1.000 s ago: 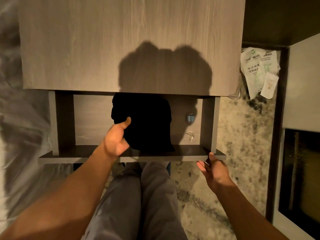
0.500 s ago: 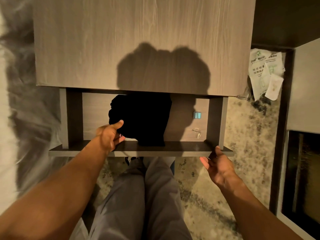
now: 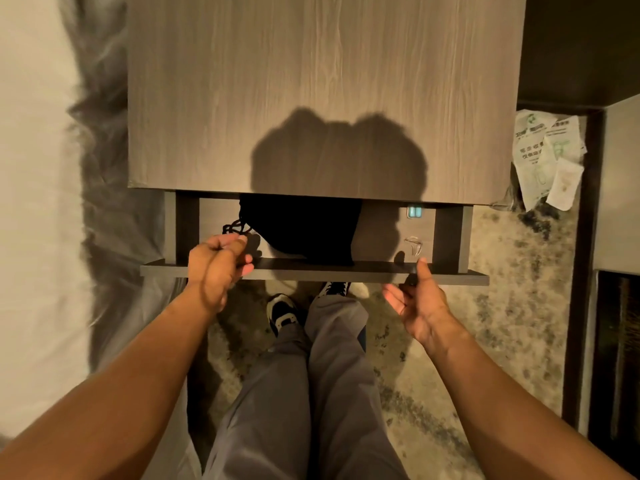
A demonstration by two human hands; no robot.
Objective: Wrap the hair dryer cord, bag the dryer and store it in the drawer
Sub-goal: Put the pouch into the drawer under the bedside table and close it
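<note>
Drawer (image 3: 329, 273) open: black bag (image 3: 301, 226) mouth leftward; left hand (image 3: 216, 265) pinches drawstring (image 3: 233, 227), right hand (image 3: 419, 303) loose on front.

The cabinet top (image 3: 311, 81) is matt, grey-brown wood grain; the front edge of the drawer (image 3: 346, 274) is darker and smooth. The bag (image 3: 301, 226) is matt black cloth with a braided drawstring (image 3: 235, 226). Crumpled paper (image 3: 543, 157) lies past the top's right edge.

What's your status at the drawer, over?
Left hand pinching drawstring. Right hand open, thumb on drawer front. Black bag lying in open drawer, partly under the top. Drawstring near front edge, could snag.
</note>
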